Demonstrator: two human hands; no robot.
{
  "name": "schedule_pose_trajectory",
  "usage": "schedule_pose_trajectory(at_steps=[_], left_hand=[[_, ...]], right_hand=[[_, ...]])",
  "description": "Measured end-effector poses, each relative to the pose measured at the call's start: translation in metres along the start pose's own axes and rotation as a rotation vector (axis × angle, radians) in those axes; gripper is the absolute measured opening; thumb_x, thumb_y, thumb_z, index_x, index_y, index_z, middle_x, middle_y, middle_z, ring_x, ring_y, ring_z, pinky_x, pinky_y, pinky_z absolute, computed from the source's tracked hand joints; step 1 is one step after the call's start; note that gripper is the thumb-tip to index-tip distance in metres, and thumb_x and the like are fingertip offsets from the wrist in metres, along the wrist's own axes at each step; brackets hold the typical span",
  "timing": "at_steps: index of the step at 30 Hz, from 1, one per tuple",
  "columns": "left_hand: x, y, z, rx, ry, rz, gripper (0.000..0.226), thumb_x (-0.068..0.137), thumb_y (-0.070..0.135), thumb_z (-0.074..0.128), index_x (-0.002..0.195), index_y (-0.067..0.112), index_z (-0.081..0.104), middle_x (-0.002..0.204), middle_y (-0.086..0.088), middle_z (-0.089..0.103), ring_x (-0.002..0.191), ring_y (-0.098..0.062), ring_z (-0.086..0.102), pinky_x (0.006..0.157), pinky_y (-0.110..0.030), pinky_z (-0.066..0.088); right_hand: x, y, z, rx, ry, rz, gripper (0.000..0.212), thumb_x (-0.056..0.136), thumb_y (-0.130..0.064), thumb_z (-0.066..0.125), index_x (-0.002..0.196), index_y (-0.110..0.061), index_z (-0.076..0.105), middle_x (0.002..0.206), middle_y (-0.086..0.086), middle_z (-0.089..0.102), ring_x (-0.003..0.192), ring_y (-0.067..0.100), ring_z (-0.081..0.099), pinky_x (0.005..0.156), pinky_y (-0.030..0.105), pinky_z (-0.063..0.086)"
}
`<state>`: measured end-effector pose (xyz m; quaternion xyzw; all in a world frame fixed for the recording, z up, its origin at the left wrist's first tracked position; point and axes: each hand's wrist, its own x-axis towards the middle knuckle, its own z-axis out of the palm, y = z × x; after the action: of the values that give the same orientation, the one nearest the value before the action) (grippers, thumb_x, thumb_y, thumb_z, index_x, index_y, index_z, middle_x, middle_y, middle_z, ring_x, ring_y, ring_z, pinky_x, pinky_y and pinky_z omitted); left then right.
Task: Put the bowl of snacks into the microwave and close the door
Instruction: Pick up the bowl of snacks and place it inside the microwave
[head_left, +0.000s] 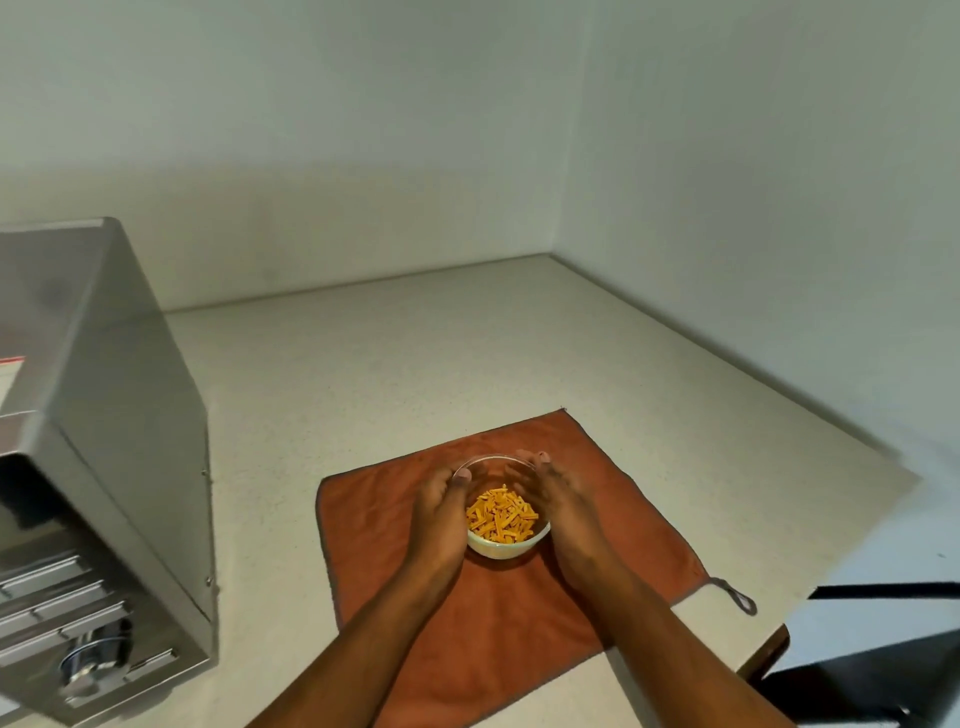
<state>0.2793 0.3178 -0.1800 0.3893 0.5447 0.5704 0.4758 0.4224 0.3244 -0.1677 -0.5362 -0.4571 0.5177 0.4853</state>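
Hands: left hand (439, 512) and right hand (558, 506) cup opposite sides of the bowl (506, 545), fingers curled round its wall, thumbs near the rim on the far side; both are closed on it.
Bowl: clear glass, upright, sitting on the cloth (613, 488) between the two palms; whether it has lifted off the fabric cannot be told.
Snacks: a heap of short orange sticks (501, 517) fills the lower part of the bowl.
Cloth: rust-orange towel spread flat near the front edge of the counter (374, 374), one corner pointing toward the back wall, a grey hanging loop (740, 597) trailing from its right corner toward the counter's right edge.
Microwave: stainless steel microwave (104, 415) stands at the left edge of the counter, well apart from the cloth; its side panel faces the bowl, and its control panel with a dial (91, 662) shows at the lower left. Whether the door stands open cannot be told.
Forearms: both bare, reaching in from the counter's front edge over the cloth.
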Motion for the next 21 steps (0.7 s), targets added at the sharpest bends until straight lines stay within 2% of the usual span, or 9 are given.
schedule_pose_trajectory(at_steps=[5, 7, 11, 15, 21], left_hand=[[0.0, -0.005, -0.002, -0.003, -0.037, 0.026, 0.028, 0.103, 0.021, 0.044, 0.104, 0.02, 0.072, 0.103, -0.005, 0.077, 0.099, -0.022, 0.073, 0.09, -0.038, 0.055], [-0.001, -0.002, -0.001, -0.005, -0.038, 0.03, 0.028, 0.103, 0.019, 0.043, 0.106, 0.018, 0.071, 0.105, -0.006, 0.077, 0.101, -0.023, 0.072, 0.091, -0.038, 0.055], [-0.006, 0.003, 0.001, 0.002, -0.009, 0.036, 0.029, 0.103, 0.015, 0.042, 0.105, 0.015, 0.071, 0.104, -0.009, 0.076, 0.099, -0.025, 0.072, 0.091, -0.039, 0.055], [-0.01, 0.011, 0.004, 0.012, 0.012, 0.017, 0.031, 0.104, 0.015, 0.041, 0.111, 0.006, 0.07, 0.105, -0.013, 0.076, 0.101, -0.029, 0.072, 0.094, -0.043, 0.055], [-0.032, 0.027, 0.002, -0.001, 0.047, 0.031, 0.032, 0.104, 0.021, 0.042, 0.108, 0.01, 0.071, 0.102, -0.009, 0.077, 0.096, -0.025, 0.073, 0.092, -0.043, 0.056]], right_hand=[[-0.002, 0.001, -0.001, -0.026, -0.033, -0.022, 0.041, 0.108, -0.031, 0.041, 0.096, -0.025, 0.08, 0.096, -0.01, 0.082, 0.092, 0.005, 0.077, 0.071, 0.011, 0.056], [-0.004, -0.001, -0.001, -0.036, -0.042, -0.023, 0.041, 0.109, -0.026, 0.039, 0.104, -0.019, 0.079, 0.101, -0.004, 0.082, 0.097, 0.011, 0.077, 0.075, 0.015, 0.057], [-0.007, -0.007, 0.0, -0.038, -0.049, -0.021, 0.041, 0.11, -0.02, 0.037, 0.118, -0.004, 0.073, 0.114, 0.012, 0.079, 0.108, 0.024, 0.074, 0.095, 0.031, 0.057], [-0.011, -0.013, 0.002, -0.004, -0.027, -0.008, 0.04, 0.108, -0.019, 0.038, 0.115, -0.002, 0.074, 0.11, 0.015, 0.079, 0.106, 0.028, 0.075, 0.095, 0.037, 0.058], [-0.025, -0.013, 0.006, 0.113, -0.038, 0.029, 0.04, 0.107, -0.031, 0.044, 0.118, -0.006, 0.073, 0.109, 0.014, 0.08, 0.104, 0.03, 0.076, 0.094, 0.044, 0.06]])
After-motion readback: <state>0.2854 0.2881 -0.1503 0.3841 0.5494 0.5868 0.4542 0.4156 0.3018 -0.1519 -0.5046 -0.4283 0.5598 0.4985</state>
